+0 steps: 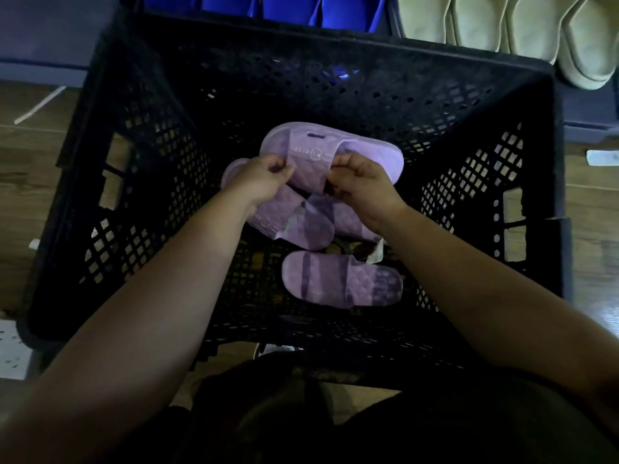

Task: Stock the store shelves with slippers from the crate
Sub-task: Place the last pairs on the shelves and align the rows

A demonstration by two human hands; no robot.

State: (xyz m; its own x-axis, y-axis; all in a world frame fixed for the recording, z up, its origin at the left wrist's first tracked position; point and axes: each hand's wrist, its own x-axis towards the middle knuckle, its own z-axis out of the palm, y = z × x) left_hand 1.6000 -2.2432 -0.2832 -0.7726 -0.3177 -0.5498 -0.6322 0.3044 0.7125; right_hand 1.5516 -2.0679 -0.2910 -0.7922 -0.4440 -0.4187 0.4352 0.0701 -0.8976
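Note:
A black perforated plastic crate [335,58] stands on the floor below me, and both my arms reach down into it. Inside lie several lilac quilted slippers. Both hands hold the top slipper [321,149] by its strap. My left hand [264,179] pinches the strap's left edge, and my right hand [360,182] pinches its right edge. Under my hands lie two more lilac slippers [298,222], partly hidden. A further lilac slipper [341,279] lies apart on the crate's bottom, nearer to me.
Beyond the crate's far rim stands a row of blue slippers [284,8] and, to the right, a row of beige slippers [522,25]. Wood floor [30,169] surrounds the crate. A white paper tag [376,252] lies in the crate.

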